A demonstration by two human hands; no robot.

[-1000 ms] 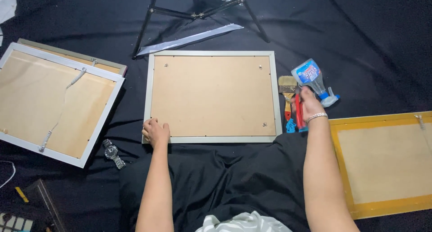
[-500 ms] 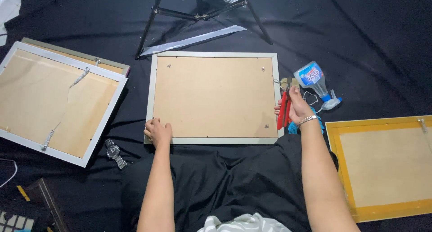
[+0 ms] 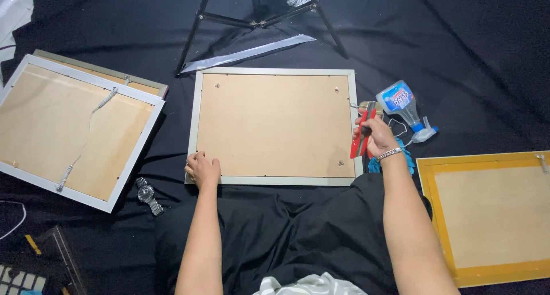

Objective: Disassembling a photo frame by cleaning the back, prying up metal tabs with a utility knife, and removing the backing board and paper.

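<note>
A silver picture frame (image 3: 275, 70) lies face down in front of me on black cloth, its brown backing board up. My left hand (image 3: 202, 169) rests with curled fingers on the frame's near left corner. My right hand (image 3: 375, 136) grips red-handled pliers (image 3: 360, 136) at the frame's right edge, jaws pointing away from me. A metal bracelet sits on that wrist.
A spray bottle (image 3: 404, 105) lies right of the pliers, a blue cloth (image 3: 395, 157) under my wrist. A yellow frame (image 3: 427, 180) lies at right, two stacked frames (image 3: 80, 80) at left, a wristwatch (image 3: 147, 195) near them, tripod legs (image 3: 195, 40) and a metal strip (image 3: 246, 53) beyond.
My right hand has lifted the red pliers from beside the spray bottle and brought them left to the frame's right edge. My left hand has stayed on the corner.
</note>
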